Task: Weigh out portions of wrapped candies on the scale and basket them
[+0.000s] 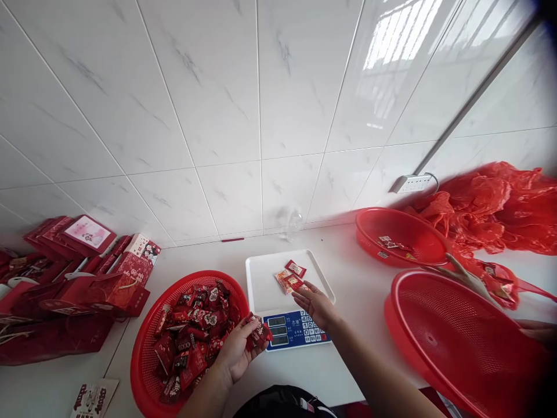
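My left hand (237,351) hovers beside the red basket (141,354) full of red wrapped candies (191,334), its fingers closed on a few candy packets (260,334). My right hand (315,303) reaches over the white scale (265,284), palm up and fingers spread. It is at the front edge of the weighing tray, just below the few candy packets (292,277) lying on the tray. The scale's blue display and keypad (293,328) sit under my right wrist.
Red gift boxes and bags (73,278) are piled at the left. A second red basket (398,235) holds a few candies, and another person's hand (467,278) tilts a third empty basket (456,342) at the right. Red plastic bags (496,206) and a power strip (411,183) lie behind.
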A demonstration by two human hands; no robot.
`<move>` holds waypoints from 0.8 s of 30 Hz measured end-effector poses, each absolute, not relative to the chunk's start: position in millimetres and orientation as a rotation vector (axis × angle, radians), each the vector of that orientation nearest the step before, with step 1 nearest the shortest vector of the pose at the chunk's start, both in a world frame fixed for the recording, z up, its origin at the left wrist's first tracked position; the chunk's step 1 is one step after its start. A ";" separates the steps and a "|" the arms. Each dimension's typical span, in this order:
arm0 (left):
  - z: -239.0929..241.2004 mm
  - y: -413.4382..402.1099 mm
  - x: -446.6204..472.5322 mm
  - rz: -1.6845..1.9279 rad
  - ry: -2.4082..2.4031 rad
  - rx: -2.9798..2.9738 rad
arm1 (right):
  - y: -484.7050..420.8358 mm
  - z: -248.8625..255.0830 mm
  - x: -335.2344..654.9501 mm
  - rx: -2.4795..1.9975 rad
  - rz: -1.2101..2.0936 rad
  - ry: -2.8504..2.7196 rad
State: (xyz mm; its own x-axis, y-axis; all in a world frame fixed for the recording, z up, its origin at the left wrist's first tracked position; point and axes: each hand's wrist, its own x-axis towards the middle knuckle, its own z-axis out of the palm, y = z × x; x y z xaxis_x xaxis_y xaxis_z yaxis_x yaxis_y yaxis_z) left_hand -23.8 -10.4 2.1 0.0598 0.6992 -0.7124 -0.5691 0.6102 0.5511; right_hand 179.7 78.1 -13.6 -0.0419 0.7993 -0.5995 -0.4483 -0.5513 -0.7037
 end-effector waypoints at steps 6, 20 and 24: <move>9.4 -13.4 -14.8 0.789 1.101 0.317 | 42.1 -8.3 155.2 -1.359 1.986 -0.806; -1.6 21.9 1.8 0.735 1.347 0.530 | 68.2 -31.4 176.6 -1.403 1.610 -1.116; -4.3 56.9 0.7 0.739 1.417 0.701 | 72.4 -33.7 196.2 -1.589 1.229 -1.384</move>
State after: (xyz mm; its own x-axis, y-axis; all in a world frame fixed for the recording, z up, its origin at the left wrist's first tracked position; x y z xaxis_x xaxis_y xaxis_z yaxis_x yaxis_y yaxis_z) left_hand 0.7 56.9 -4.3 0.0162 0.7997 -0.6002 -0.0344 0.6004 0.7990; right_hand 196.2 72.4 -33.7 -0.0152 0.9771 -0.2121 0.3261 -0.1957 -0.9248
